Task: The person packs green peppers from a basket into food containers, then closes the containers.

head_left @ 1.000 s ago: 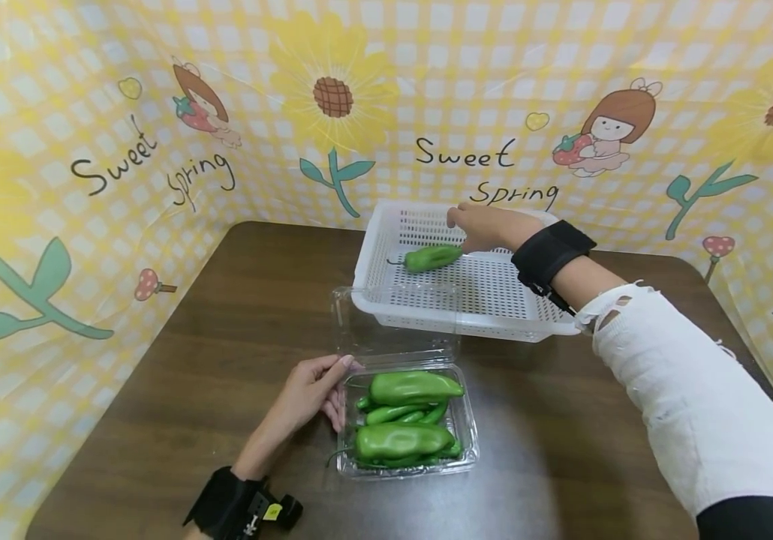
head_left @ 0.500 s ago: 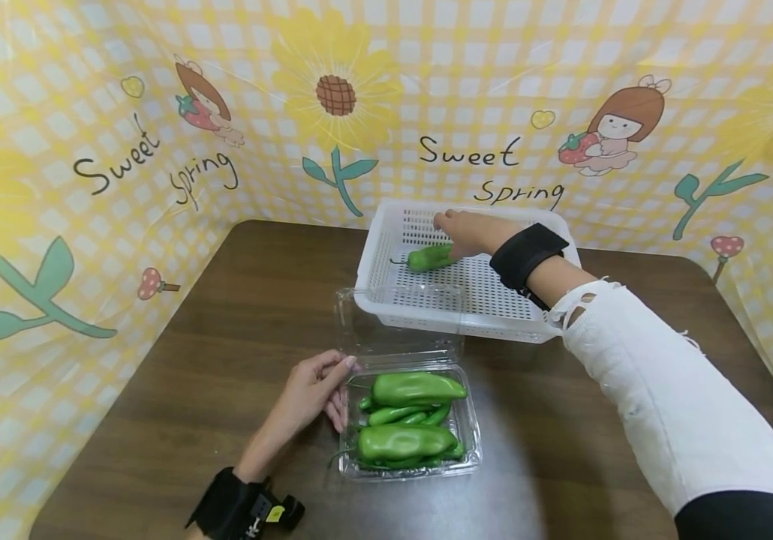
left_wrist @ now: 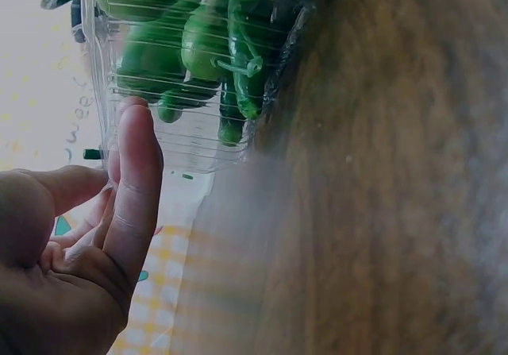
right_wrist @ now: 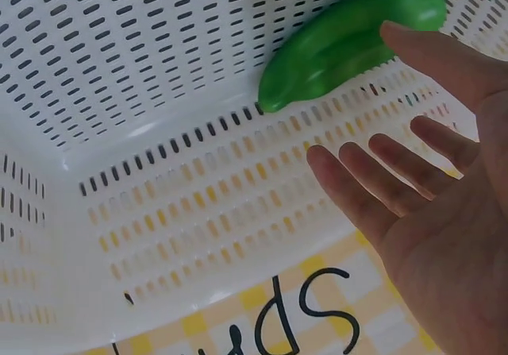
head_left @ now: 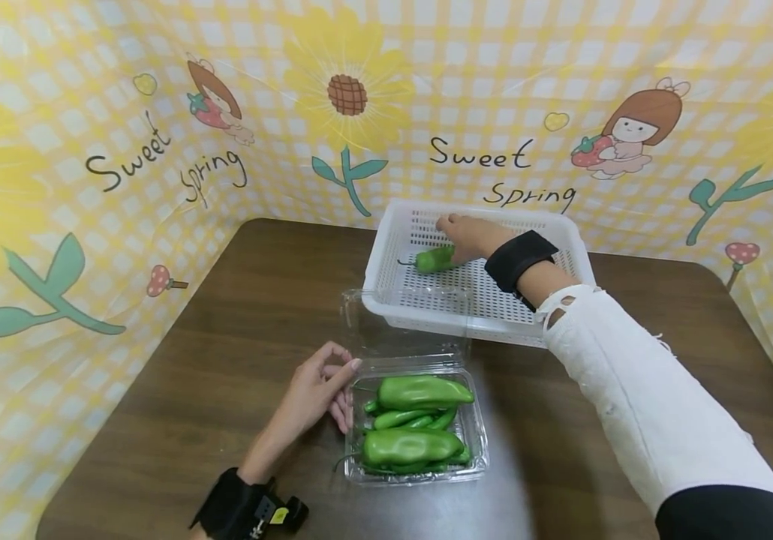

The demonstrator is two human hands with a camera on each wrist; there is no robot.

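Observation:
A clear plastic clamshell box (head_left: 470,427) holds several green peppers (head_left: 420,391) on the brown table (head_left: 224,352). My left hand (head_left: 322,386) rests against the box's left wall with straight fingers (left_wrist: 135,172). A white perforated basket (head_left: 393,300) stands behind the box with one green pepper (head_left: 432,259) in it. My right hand (head_left: 464,234) hovers over that pepper with fingers spread and holds nothing; in the right wrist view the pepper (right_wrist: 349,41) lies just past the fingertips (right_wrist: 397,33).
The box's clear lid (head_left: 400,330) stands open toward the basket. A yellow checked backdrop (head_left: 157,112) with flowers and lettering walls the table on three sides. Bare tabletop lies to the left and right of the box.
My right hand has drawn back slightly toward me over the basket, staying above the pepper. The left hand stays at the box, and the head view has shifted a little.

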